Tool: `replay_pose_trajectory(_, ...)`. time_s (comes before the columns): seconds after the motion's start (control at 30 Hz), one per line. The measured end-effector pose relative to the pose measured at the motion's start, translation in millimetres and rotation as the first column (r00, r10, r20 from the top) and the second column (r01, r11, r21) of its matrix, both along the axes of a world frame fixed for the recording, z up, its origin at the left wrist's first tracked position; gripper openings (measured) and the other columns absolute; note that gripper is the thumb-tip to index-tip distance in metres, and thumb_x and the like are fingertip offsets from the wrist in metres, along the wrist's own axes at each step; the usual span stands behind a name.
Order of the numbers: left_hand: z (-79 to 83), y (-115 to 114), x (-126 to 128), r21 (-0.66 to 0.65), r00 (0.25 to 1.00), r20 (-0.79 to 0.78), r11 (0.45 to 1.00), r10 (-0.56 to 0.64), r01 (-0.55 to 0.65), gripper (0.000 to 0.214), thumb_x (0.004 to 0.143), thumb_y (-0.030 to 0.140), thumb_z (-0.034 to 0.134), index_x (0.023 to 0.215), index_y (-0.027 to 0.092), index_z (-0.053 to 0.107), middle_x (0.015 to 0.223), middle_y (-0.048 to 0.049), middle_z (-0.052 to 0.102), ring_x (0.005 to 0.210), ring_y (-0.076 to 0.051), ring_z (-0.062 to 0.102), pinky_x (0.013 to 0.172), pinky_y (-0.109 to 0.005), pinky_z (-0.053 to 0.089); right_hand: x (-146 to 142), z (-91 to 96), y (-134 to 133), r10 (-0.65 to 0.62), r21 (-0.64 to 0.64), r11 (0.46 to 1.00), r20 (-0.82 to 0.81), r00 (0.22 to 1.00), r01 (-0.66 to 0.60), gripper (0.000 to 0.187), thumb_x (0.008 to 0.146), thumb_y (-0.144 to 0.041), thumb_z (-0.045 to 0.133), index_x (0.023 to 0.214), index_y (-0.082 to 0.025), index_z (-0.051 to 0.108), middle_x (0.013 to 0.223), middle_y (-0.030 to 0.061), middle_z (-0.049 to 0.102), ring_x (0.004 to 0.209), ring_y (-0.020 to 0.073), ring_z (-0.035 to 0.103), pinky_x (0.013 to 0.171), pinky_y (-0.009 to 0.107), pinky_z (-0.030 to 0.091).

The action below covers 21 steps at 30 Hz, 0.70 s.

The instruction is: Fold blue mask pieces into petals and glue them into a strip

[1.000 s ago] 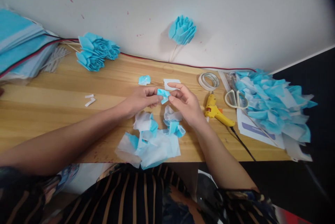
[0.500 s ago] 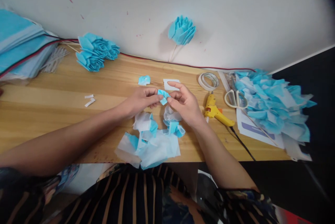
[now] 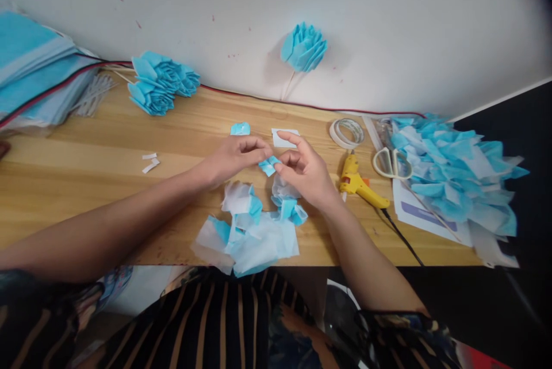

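Blue piece (image 3: 268,167) pinched by left hand (image 3: 235,158), right hand (image 3: 307,170); scraps (image 3: 264,242) below, glue gun (image 3: 361,186) at right.

My small folded light-blue fabric piece (image 3: 269,166); honey-brown, wood-grained tabletop (image 3: 185,139). Near edge: crumpled white and light-blue fabric sheets (image 3: 263,242), bordering my black cloth garment (image 3: 233,323), striped tan. Far edge: layered turquoise fabric flowers (image 3: 154,97). Toward the right edge: yellow pistol-shaped plastic glue gun (image 3: 357,184); heaped blue-and-white fabric pieces (image 3: 461,168).
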<state>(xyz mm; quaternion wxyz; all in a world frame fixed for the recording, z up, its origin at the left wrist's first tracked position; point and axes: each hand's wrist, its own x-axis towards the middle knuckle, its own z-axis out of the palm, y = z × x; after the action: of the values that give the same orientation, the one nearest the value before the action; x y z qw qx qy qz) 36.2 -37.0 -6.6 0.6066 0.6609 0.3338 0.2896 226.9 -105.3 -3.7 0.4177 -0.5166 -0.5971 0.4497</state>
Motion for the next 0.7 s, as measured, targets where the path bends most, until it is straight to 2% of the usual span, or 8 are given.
replay_pose_trajectory(0.17,1.7,-0.5,-0.7,0.065,0.998,-0.034,0.997,-0.047,0.049,0.023,0.078,0.039,0.071,0.080,0.016,0.070,0.079,-0.0020,0.069,0.074,-0.014,0.059,0.070,-0.026,0.045,-3.9,5.3,-3.3,-0.007,0.082,0.997,0.203,0.979,-0.009,0.063,0.083,-0.021,0.066,0.144,-0.027,0.049,0.076,-0.0046,0.062,0.071,0.0140,0.059,0.075,0.032,0.049)
replay_pose_trajectory(0.27,1.3,0.0,-1.3,0.115,0.996,-0.076,0.992,-0.047,0.055,0.018,0.078,0.034,0.070,0.078,0.016,0.071,0.076,-0.0011,0.068,0.070,-0.012,0.057,0.066,-0.025,0.043,-3.3,6.1,-4.9,-0.023,0.108,0.994,0.273,0.962,-0.007,0.065,0.083,-0.019,0.065,0.146,-0.027,0.049,0.080,-0.0037,0.067,0.074,0.0144,0.061,0.080,0.033,0.050)
replay_pose_trajectory(0.47,4.9,1.8,-2.6,0.137,0.993,-0.094,0.987,-0.066,0.079,0.019,0.079,0.034,0.068,0.083,0.017,0.074,0.080,-0.0019,0.072,0.074,-0.014,0.061,0.069,-0.025,0.045,-0.6,6.7,-7.5,-0.075,0.174,0.985,0.299,0.951,0.023,0.068,0.083,-0.022,0.067,0.148,-0.028,0.047,0.084,-0.0029,0.071,0.076,0.0157,0.064,0.081,0.034,0.052)
replay_pose_trajectory(0.7,10.1,-0.9,-4.3,0.239,0.987,-0.143,0.965,-0.077,0.110,0.016,0.077,0.033,0.068,0.076,0.018,0.073,0.075,-0.0013,0.071,0.068,-0.013,0.058,0.064,-0.025,0.042,-2.2,16.0,-8.4,-0.034,0.189,0.980,0.444,0.895,-0.056,0.077,0.083,-0.020,0.067,0.155,-0.033,0.040,0.084,-0.0022,0.073,0.078,0.0190,0.066,0.079,0.036,0.054)
